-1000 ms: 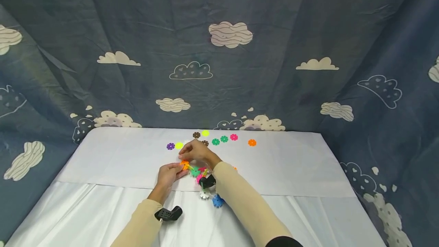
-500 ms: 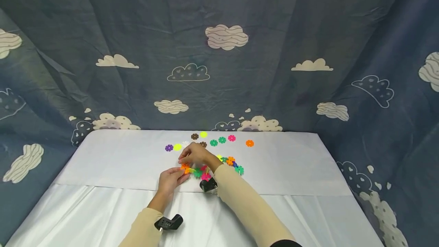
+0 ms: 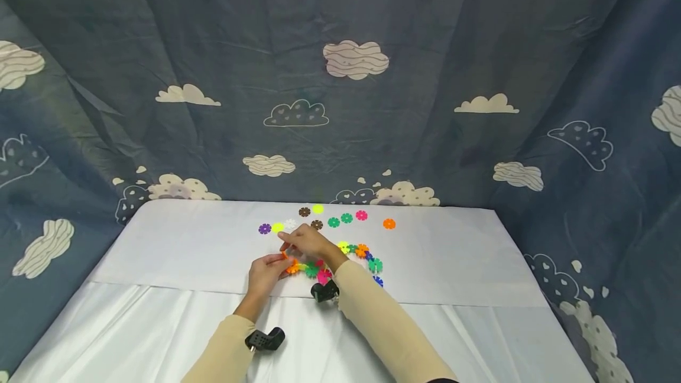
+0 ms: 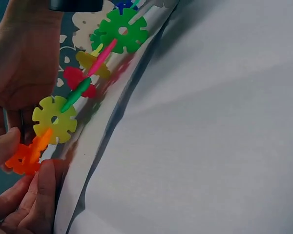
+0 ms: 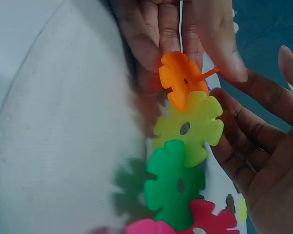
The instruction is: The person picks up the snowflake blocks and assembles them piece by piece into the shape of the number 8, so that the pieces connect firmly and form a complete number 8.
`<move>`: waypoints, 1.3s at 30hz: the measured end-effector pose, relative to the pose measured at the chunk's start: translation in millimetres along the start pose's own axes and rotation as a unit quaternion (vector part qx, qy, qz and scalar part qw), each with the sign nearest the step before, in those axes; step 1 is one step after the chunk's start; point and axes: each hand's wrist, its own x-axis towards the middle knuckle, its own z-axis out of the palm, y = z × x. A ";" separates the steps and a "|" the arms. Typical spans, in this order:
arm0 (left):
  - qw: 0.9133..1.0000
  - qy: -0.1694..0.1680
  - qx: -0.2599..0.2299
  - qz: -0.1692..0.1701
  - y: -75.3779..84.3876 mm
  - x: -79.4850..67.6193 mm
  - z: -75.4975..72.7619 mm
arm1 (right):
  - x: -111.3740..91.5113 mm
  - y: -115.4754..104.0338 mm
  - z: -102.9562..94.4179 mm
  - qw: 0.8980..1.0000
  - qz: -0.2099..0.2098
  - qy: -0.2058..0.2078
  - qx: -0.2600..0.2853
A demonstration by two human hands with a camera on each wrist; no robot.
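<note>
My left hand [image 3: 263, 276] pinches an orange slotted flower disc [image 5: 176, 80] at the left end of a chain of interlocking plastic discs. A second orange piece [image 5: 210, 73], seen edge-on, joins it near the fingertips. Beyond the orange come a yellow disc [image 5: 205, 122], a green disc [image 5: 161, 183] and a pink-red disc [image 5: 210, 217]. My right hand [image 3: 308, 240] arches over the chain, its thumb apart from its fingers. One of its fingertips reaches right at the second orange piece. The right forearm hides the chain's middle; its far part curves round with green discs [image 3: 375, 265].
Behind the hands, loose discs lie on the white tabletop [image 3: 186, 247]: a purple one [image 3: 265, 229], an orange one [image 3: 389, 224], a pink one [image 3: 361, 216] and several others. A dark cloud-print cloth [image 3: 415, 135] hangs along the back and sides.
The right hand's top fingertip has parted from the orange pieces, and an orange edge now shows between the hands. Through the head camera's shift, more of the chain's curve shows beyond the right arm.
</note>
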 end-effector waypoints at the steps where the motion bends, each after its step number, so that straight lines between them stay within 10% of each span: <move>1: 1.000 0.004 0.002 -0.001 1.2 0.4 1.0 | -0.3 -0.7 -3.2 1.000 -0.005 0.002 -0.004; 9: 0.999 -0.013 -0.025 -0.020 1.5 5.2 0.6 | -19.5 23.6 -68.7 0.990 0.025 0.135 0.036; 15: 0.997 -0.026 -0.071 0.011 -0.8 5.8 -8.3 | -44.1 80.9 -126.4 0.940 0.135 0.313 0.029; 19: 0.995 -0.031 -0.094 0.007 -0.5 6.1 -10.5 | -57.8 107.2 -141.4 0.914 0.210 0.348 -0.004; 31: 0.995 -0.036 -0.079 -0.040 -3.1 8.7 -5.9 | -67.2 121.6 -140.5 0.912 0.211 0.326 -0.135; 39: 0.995 -0.028 -0.089 -0.030 -5.1 16.3 -0.1 | -65.4 107.9 -144.3 0.948 0.152 0.263 -0.096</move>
